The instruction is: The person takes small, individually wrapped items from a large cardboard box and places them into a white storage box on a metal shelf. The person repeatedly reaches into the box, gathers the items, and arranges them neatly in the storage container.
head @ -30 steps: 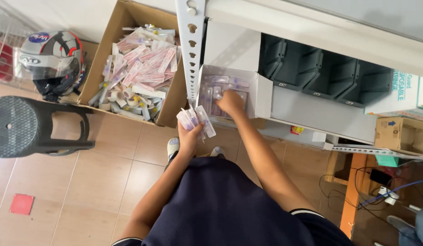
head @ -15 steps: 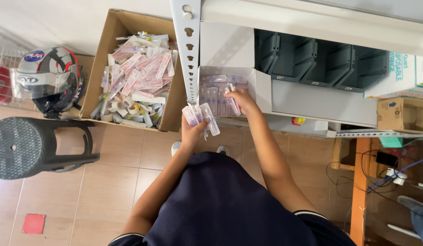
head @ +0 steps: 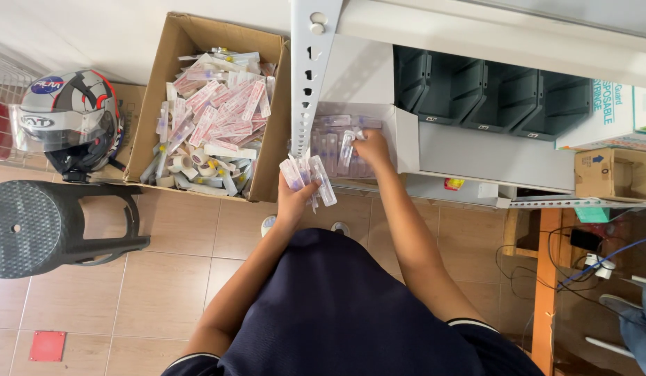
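Sealed needle packets (head: 307,177) fan out from the left hand (head: 292,202), clamped on the bunch above the tiled floor, while the right hand (head: 370,148) pinches a single packet (head: 346,147) over a clear bin (head: 337,143) of the same packets on the white shelf (head: 490,150). A perforated steel upright (head: 305,76) stands just left of the bin. Alongside sit a cardboard box (head: 270,167) heaped with packets, a helmet (head: 68,118) and a black stool (head: 30,226).

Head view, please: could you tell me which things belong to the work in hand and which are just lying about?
In hand:
left hand holding a bunch of small packets
right hand setting a packet in the clear bin
cardboard box of similar packets

Lying about:
helmet
black stool
dark empty bins
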